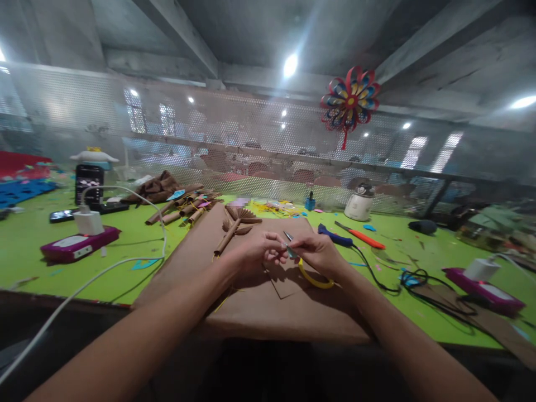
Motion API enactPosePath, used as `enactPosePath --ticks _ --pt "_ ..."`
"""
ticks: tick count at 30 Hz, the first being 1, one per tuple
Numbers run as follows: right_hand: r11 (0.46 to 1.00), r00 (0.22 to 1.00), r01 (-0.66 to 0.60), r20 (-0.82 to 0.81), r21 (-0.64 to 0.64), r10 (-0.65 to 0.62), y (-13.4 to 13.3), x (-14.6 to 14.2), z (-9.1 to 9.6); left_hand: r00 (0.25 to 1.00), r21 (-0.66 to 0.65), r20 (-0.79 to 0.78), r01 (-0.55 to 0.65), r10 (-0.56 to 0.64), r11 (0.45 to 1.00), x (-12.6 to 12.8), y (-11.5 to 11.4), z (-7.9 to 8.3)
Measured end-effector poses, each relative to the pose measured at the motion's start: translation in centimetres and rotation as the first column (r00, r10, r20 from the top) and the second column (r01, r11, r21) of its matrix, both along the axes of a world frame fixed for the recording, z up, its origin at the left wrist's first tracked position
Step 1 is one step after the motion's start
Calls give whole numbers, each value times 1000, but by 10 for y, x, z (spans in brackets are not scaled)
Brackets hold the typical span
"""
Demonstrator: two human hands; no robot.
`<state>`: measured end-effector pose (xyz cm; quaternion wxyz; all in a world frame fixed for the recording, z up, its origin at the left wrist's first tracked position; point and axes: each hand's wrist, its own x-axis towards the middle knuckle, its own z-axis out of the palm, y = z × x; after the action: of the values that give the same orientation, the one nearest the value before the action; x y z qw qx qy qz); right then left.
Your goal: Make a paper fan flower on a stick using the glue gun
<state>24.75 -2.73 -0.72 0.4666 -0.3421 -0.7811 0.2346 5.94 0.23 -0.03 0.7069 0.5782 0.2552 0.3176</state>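
Note:
My left hand (272, 248) is closed in a pinch above the brown paper sheet (335, 312), its fingertips at a small light-blue piece (290, 252). Meeting it there is my right hand (315, 250), wrapped round scissors with a yellow handle (316, 277); a metal point sticks up past the fingers. What that piece is, I cannot make out. Just behind my left hand lies a brown pleated paper fan shape (238, 223) on a rolled paper stem. A thin dark strip (274, 283) lies on the sheet below my hands.
Right of my hands lie a blue-handled corded tool (335, 237) and an orange cutter (360, 235). Rolled brown paper tubes (188, 207) are piled back left. Purple power blocks (81, 245) with white plugs sit on both sides, and a white cable (164, 234) loops at left.

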Motion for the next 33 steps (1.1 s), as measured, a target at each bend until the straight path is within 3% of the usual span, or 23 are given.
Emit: enactPosePath --ticks 7,11,14,17,22,27,33 --pt "989 1000 19 22 149 -22 6 2 -6 998 28 61 8 -10 1000 1 -2 0" --pt "984 998 11 62 177 -22 6 0 -11 996 24 -47 -72 73 997 4 1 -4" --pt "995 999 10 40 96 -13 7 -2 -13 988 25 -116 -101 104 995 6 1 -7" --pt "995 999 12 -36 -103 -16 6 -2 -10 987 10 -95 -126 126 992 8 1 -8" --pt "927 978 -18 -200 -375 -61 7 0 -6 988 -22 -57 -148 147 989 8 1 -7" --pt "905 956 -75 -289 -418 -54 12 5 -12 994 5 -24 -105 105 994 6 1 -7" --pt "934 961 -15 -262 -357 -85 9 1 -5 998 -1 -4 -56 56 998 4 3 -7"
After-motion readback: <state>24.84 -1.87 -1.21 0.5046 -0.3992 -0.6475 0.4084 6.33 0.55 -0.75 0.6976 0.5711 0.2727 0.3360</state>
